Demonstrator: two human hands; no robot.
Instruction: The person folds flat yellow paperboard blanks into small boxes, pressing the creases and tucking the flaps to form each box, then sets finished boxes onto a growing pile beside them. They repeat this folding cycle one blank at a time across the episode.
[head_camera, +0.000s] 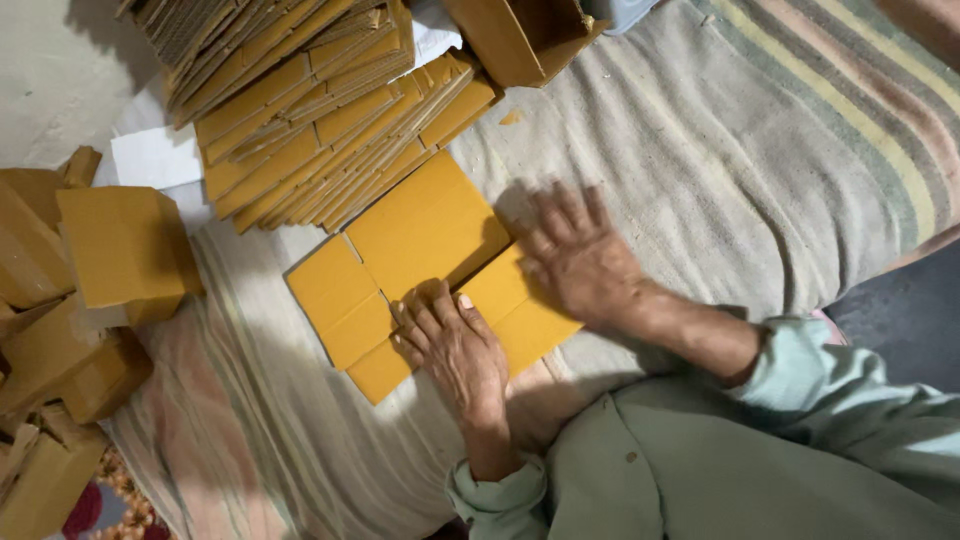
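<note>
Both hands (455, 345) (578, 255) flat on cardboard blank (420, 235)

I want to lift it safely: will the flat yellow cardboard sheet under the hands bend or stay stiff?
The flat cardboard blank looks thin and creased into flaps, so it would probably fold along those lines. It seems light. Both hands, left and right, press it flat on the striped cloth.

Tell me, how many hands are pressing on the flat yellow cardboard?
2. The left hand presses the flat cardboard sheet near its middle; the right hand lies flat across its right edge, partly on the striped blanket. None looks hidden.
</note>
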